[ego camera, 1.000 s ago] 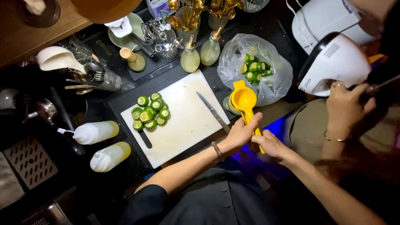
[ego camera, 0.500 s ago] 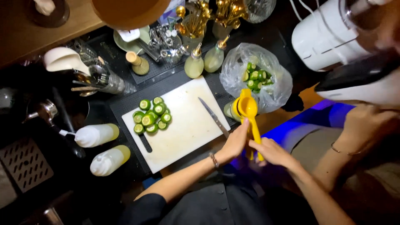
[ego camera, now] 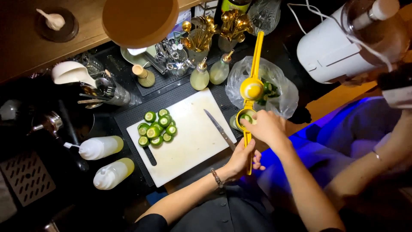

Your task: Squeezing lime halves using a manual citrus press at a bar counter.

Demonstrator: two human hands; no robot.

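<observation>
A yellow hand citrus squeezer (ego camera: 251,89) lies hinged wide, its upper handle pointing away from me over a plastic bag of limes (ego camera: 281,92). My left hand (ego camera: 241,159) grips the lower handle near the white cutting board's (ego camera: 193,146) right edge. My right hand (ego camera: 266,126) rests on the lower cup, fingers on a green lime half (ego camera: 246,117) sitting in it. A pile of several cut lime halves (ego camera: 156,129) lies on the board's far left, and a knife (ego camera: 219,129) lies near its right side.
Two squeeze bottles (ego camera: 98,147) (ego camera: 112,172) lie left of the board. Small glass bottles (ego camera: 200,78) and gold bar tools (ego camera: 234,21) stand behind it. A white appliance (ego camera: 330,47) is at the far right. Another person's arm (ego camera: 377,161) with a bracelet reaches in from the right.
The squeezer, held shut by both hands before, has been swung wide. My right hand left the handles and moved up to the cup with the lime half.
</observation>
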